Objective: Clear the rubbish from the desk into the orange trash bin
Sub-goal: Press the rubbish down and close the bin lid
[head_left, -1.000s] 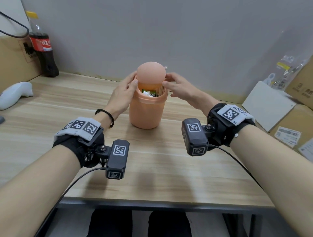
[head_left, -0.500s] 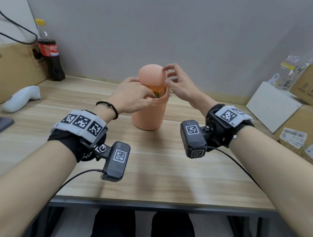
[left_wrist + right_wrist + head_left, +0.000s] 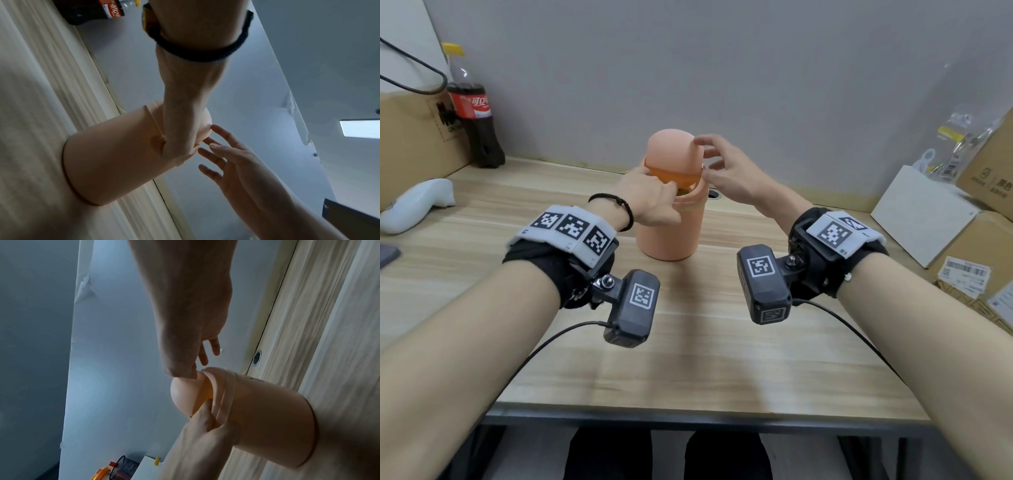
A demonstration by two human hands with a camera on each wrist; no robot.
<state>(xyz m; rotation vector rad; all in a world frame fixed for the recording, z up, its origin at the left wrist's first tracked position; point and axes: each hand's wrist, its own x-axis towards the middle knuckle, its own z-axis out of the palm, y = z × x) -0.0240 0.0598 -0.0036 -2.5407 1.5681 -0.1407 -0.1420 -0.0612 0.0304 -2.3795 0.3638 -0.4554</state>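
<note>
Grey wall (image 3: 722, 68) rises plain behind my pale wood-grain desk (image 3: 705, 342), and at the far middle of that desk stands the orange trash bin (image 3: 671, 233), upright, its domed swing lid (image 3: 671, 147) tipped so a dark gap shows at the front. My left hand (image 3: 650, 198) lies against the bin's rim, fingers curled in at the opening under the lid; whether they pinch anything I cannot tell. My right hand (image 3: 729, 171) hovers at the lid's right side, fingers spread and relaxed, the tip of one touching the dome. Just behind the bin on the right, a round cable hole (image 3: 714, 194) is cut in the desktop. Further out, a cola bottle (image 3: 476, 120) stands in the far left corner beside a cardboard box (image 3: 410, 137), with a white controller (image 3: 417, 202) lying nearer me. Off to the right, a white box (image 3: 924, 212) leans among more cartons (image 3: 976, 253) with shipping labels.
</note>
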